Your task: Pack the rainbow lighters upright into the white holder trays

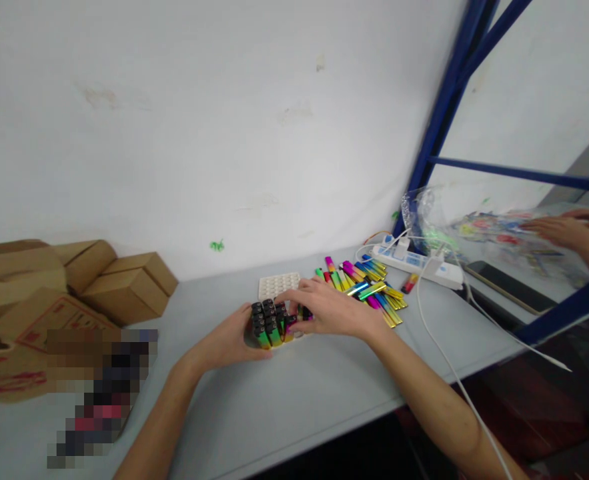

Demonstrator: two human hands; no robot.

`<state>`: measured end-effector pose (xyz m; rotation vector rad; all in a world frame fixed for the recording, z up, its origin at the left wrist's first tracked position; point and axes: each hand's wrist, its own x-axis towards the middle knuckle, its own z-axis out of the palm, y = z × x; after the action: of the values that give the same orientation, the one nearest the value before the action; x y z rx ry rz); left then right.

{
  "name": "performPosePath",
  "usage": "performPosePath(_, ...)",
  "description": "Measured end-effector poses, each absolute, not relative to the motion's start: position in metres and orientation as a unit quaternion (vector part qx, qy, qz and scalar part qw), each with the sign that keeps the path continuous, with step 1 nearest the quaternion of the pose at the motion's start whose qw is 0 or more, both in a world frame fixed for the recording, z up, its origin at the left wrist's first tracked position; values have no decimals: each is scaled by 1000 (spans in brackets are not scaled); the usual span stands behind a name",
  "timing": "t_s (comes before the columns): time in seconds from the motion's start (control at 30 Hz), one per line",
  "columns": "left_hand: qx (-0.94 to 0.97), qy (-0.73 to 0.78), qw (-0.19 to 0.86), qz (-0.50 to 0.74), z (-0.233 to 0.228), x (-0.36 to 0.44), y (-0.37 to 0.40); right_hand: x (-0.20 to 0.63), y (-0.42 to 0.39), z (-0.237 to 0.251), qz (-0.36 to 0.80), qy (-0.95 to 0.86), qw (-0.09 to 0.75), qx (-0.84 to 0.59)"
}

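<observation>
In the head view, the left hand (227, 340) clasps the left side of upright black-topped, green-and-gold lighters (265, 323) amid the smooth grey tabletop (284, 403); the right hand (334, 309) bends over their right end, its grip hard to tell. Nearer the right hand, toward the tabletop's right edge, slim glossy multicoloured lighters (373, 291) lie loose, long axes mostly slanting back-left to front-right.
</observation>
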<state>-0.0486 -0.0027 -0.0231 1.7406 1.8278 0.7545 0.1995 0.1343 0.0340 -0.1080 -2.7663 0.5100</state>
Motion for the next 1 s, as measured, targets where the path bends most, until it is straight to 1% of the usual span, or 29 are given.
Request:
performPosePath(0.2, 646, 664, 256, 275, -23, -50, -1, 194, 131, 28, 152, -975, 158, -38)
performPosePath(0.27, 644, 666, 258, 275, -22, -49, -1, 195, 133, 28, 154, -973, 170, -33)
performPosePath(0.37, 638, 672, 257, 275, -18, -46, -2, 201, 144, 31, 175, -956, 230, -53)
performPosePath(0.43, 638, 671, 259, 276, -16, -44, -2, 205, 157, 32, 184, -933, 291, -105)
performPosePath(0.5, 638, 670, 261, 274, -15, -44, -2, 208, 172, 31, 181, -910, 325, -183)
performPosePath(0.57, 638, 672, 260, 273, -16, -45, -2, 208, 185, 25, 168, -900, 302, -265)
performPosePath(0.63, 639, 671, 257, 275, -19, -47, -2, 205, 191, 17, 145, -904, 236, -326)
performPosePath(0.7, 642, 669, 254, 274, -22, -49, -2, 198, 191, 8, 123, -910, 166, -361)
performPosePath(0.77, 644, 669, 255, 268, -25, -50, -2, 190, 184, -2, 114, -910, 128, -377)
performPosePath(0.87, 642, 671, 264, 262, -25, -51, -2, 179, 171, -15, 109, -905, 115, -395)
performPosePath(1.0, 643, 667, 274, 258, -21, -49, -2, 175, 166, -23, 117, -902, 130, -394)
